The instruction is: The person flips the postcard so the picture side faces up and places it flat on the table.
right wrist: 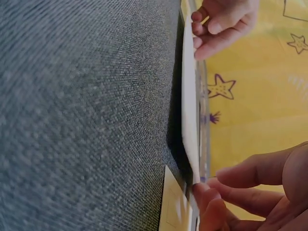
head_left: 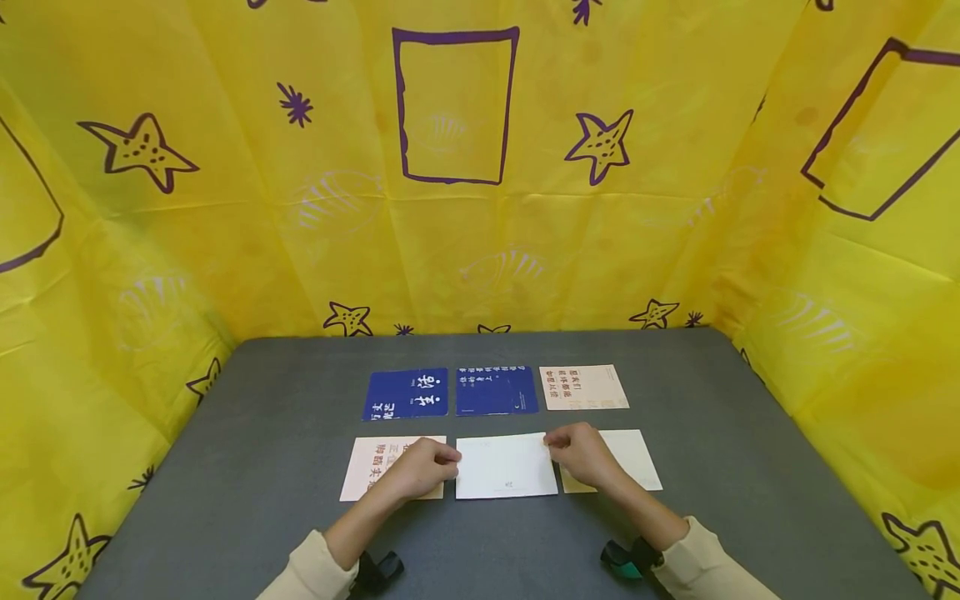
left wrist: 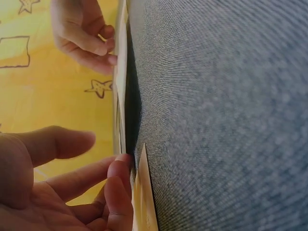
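Observation:
A white card (head_left: 506,467) with a small grey mark lies between my two hands in the near row, its face up. At its left edge my left hand (head_left: 426,467) holds it by the fingertips; in the left wrist view the thumb (left wrist: 72,143) stands apart from the card. My right hand (head_left: 583,454) grips the card's far right corner with its fingertips. Dark shadow shows under the card's raised edge (right wrist: 190,115) in the right wrist view. A pinkish card (head_left: 371,467) with lettering lies partly beneath my left hand, and a cream card (head_left: 633,458) partly beneath my right.
Behind lies a second row: a blue card (head_left: 405,393) with white characters, another blue card (head_left: 497,392) and a pale pink card (head_left: 585,387). All lie on a dark grey tabletop (head_left: 247,467). Yellow patterned cloth (head_left: 450,233) encloses the back and sides.

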